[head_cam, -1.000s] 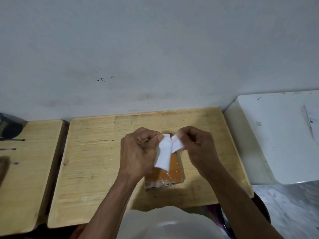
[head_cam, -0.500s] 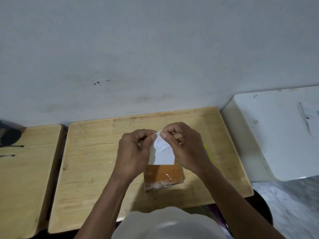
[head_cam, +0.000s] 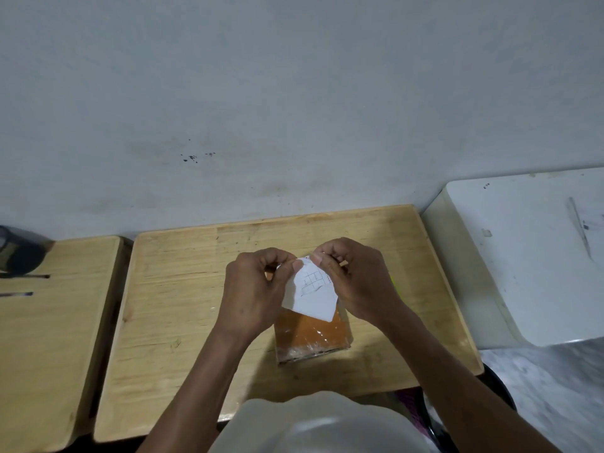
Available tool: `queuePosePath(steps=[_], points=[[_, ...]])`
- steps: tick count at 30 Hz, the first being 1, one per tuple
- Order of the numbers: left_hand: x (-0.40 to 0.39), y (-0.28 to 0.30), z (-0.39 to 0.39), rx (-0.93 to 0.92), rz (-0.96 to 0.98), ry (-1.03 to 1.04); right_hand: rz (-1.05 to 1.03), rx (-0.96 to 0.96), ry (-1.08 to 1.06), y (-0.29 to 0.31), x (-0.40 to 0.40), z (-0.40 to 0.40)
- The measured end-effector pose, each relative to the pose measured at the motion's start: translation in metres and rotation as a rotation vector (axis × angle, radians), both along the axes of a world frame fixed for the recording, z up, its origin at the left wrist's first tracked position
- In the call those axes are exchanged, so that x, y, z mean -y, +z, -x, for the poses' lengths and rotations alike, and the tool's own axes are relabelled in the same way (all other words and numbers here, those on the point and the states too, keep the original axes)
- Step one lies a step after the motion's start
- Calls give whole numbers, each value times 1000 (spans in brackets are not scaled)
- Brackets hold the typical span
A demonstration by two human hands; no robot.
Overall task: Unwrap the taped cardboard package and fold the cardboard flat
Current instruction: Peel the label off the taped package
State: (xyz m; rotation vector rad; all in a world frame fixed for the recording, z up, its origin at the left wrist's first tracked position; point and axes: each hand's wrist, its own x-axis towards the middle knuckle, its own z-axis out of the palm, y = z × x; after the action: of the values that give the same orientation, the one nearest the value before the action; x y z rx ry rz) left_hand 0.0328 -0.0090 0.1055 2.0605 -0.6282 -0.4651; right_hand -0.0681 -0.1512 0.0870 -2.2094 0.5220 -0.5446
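Observation:
An orange-brown cardboard package [head_cam: 312, 335] wrapped in shiny clear tape lies on the middle wooden desk [head_cam: 183, 315]. Above its far half I hold a white paper slip [head_cam: 312, 294] with a small printed grid. My left hand [head_cam: 255, 289] pinches the slip's left top edge. My right hand [head_cam: 356, 282] pinches its top right corner. Both hands hover over the package's far end, which they and the slip hide.
A second wooden desk [head_cam: 49, 322] stands to the left with a dark object [head_cam: 19, 250] at its far corner. A white table [head_cam: 529, 256] is on the right. A grey wall rises right behind the desks. My white shirt [head_cam: 310, 423] fills the bottom.
The white slip, bent and pulled apart between my hands a second ago, is now folded over flat with its printed grid showing. My hands have moved closer together.

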Motion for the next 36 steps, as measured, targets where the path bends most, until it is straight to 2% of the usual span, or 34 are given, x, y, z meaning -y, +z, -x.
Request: queuePosePath(steps=[4, 8, 13, 17, 19, 21, 23, 30, 33, 36], points=[[2, 2, 3, 124, 8, -22, -8, -3, 3, 0, -2, 0], [7, 1, 14, 366, 126, 3, -358, -27, -131, -3, -7, 0], [17, -9, 28, 414, 247, 85, -668, 74, -306, -7, -24, 1], [11, -4, 35, 320, 312, 172, -958, 153, -759, -29, 16, 30], [8, -2, 30, 185, 318, 234, -788, 112, -860, -35, 41, 57], [11, -7, 30, 77, 312, 250, -569, 57, -869, -34, 52, 77], [19, -13, 40, 22, 298, 232, -477, 52, -851, -34, 54, 91], [60, -34, 104, 53, 256, 77, -333, 59, -912, -42, 60, 166], [91, -49, 155, -3, 256, 1, -332, 52, -957, -50, 69, 223], [127, -68, 221, 28, 236, -79, -340, 47, -1047, -58, 80, 289]])
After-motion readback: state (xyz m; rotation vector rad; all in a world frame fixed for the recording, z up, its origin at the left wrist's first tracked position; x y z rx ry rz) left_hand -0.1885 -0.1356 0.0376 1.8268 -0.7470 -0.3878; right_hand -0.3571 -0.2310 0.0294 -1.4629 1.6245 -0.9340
